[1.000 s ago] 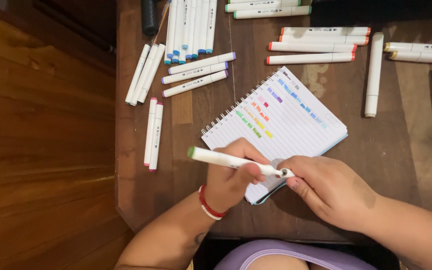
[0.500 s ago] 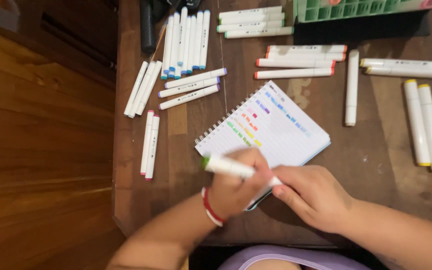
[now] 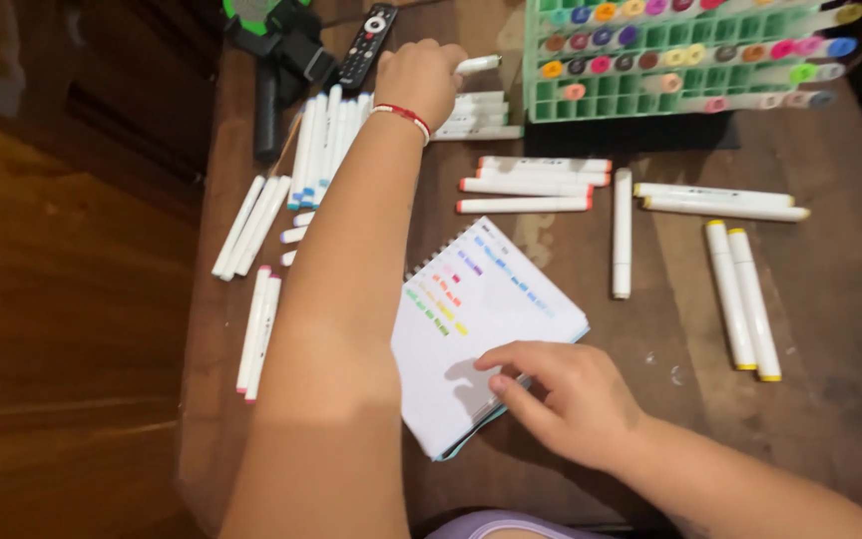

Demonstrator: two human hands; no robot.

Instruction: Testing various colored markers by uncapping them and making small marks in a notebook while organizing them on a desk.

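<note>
White marker [image 3: 478, 64] sits in the closed left hand [image 3: 417, 76], stretched out toward twelve o'clock, just beside the stacked white pens [image 3: 474, 116] and, it seems, clear of the green rack [image 3: 650, 60] at one o'clock. Right hand [image 3: 559, 393], fingers loosely spread and holding nothing, presses the spiral notebook [image 3: 481, 319] at six o'clock on the wooden table [image 3: 830, 319]
</note>
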